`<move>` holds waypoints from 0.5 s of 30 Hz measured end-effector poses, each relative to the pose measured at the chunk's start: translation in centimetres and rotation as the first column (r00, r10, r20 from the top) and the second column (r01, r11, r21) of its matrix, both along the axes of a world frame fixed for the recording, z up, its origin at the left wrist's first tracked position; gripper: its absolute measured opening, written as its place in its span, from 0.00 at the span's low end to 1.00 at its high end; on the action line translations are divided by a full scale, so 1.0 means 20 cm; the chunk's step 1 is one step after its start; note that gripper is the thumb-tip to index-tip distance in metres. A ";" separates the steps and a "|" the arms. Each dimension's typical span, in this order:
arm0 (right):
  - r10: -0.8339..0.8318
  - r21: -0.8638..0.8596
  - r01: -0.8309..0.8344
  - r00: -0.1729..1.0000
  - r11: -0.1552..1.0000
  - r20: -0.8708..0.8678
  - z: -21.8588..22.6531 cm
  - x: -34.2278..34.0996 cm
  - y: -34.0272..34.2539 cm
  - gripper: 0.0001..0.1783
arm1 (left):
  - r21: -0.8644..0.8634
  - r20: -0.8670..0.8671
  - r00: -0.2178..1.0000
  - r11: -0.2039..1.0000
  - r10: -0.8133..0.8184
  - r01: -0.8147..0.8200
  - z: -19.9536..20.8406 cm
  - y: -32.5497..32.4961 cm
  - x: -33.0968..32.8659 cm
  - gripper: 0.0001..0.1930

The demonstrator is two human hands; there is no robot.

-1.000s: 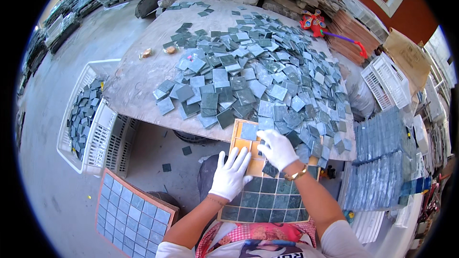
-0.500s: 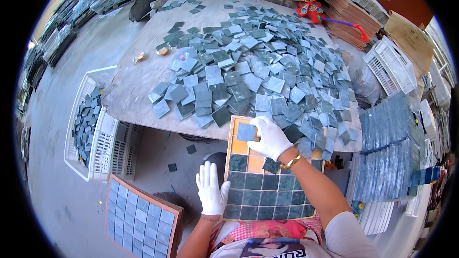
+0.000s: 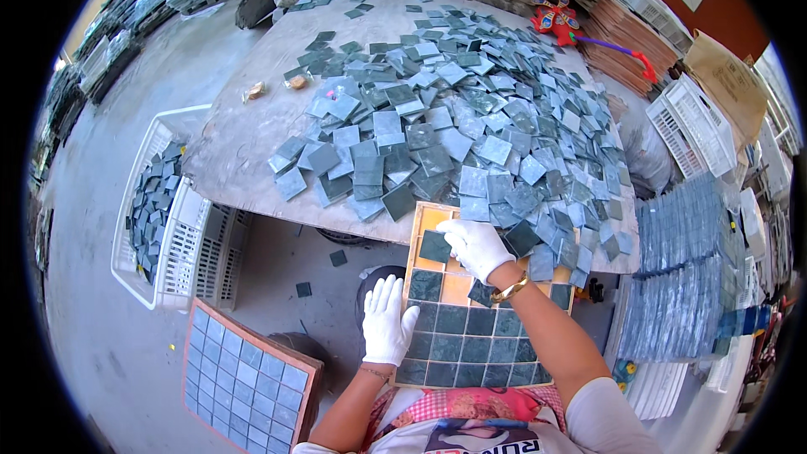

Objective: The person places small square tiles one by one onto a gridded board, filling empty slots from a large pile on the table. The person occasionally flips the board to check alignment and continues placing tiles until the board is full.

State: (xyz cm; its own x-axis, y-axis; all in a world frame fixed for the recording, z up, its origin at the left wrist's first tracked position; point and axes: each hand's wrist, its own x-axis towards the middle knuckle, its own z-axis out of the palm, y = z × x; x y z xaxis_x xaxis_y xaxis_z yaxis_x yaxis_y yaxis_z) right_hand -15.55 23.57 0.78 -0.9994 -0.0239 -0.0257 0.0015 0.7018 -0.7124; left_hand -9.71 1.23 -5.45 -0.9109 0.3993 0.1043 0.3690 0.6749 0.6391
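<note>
My right hand (image 3: 476, 250), in a white glove, pinches a square dark green stone tile (image 3: 435, 246) by its right edge. It is over the upper left part of a wooden grid frame (image 3: 410, 254) that rests against my lap and the table edge. Rows of dark green tiles (image 3: 449, 320) fill the near part of the frame; orange base shows in cells farther up. One tile (image 3: 480, 293) sits tilted beneath my right wrist. My left hand (image 3: 388, 324), also gloved, lies flat with fingers stretched along the frame's left side, holding nothing.
A large heap of loose tiles (image 3: 454, 147) covers much of the stone table (image 3: 244, 164). White crates (image 3: 172, 265) with tiles stand at left, above a stack of filled tile panels (image 3: 244, 370). Bundled tile stacks (image 3: 685, 244) and a red toy (image 3: 556, 23) are at right.
The tile in my right hand showed a pale face and now shows a dark one, a little lower. My left hand has moved up and right, closer to the frame.
</note>
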 end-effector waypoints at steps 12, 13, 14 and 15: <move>-0.129 0.158 0.166 0.966 0.973 -0.224 0.20 0.15 0.07 0.18 | -0.108 -0.284 0.923 0.966 -0.258 0.236 0.22 0.20 -0.29 0.32; -0.151 0.194 0.189 0.969 0.963 -0.193 0.21 0.18 0.12 0.17 | -0.144 -0.311 0.904 0.954 -0.294 0.261 0.21 0.23 -0.32 0.32; -0.173 0.230 0.208 0.971 0.951 -0.163 0.21 0.22 0.16 0.16 | -0.160 -0.302 0.904 0.951 -0.304 0.266 0.18 0.24 -0.35 0.32; -0.132 0.283 0.173 0.978 0.943 -0.159 0.20 0.24 0.18 0.14 | -0.174 -0.293 0.898 0.942 -0.328 0.287 0.16 0.27 -0.37 0.32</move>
State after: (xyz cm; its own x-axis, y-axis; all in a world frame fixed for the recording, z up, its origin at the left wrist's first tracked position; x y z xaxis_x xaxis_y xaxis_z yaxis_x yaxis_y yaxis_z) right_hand -10.66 27.11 4.85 -0.9848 0.1171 0.1283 0.0426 0.8789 -0.4751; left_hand -17.08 6.61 -2.18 -0.6686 0.6827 0.2949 0.7381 0.5608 0.3751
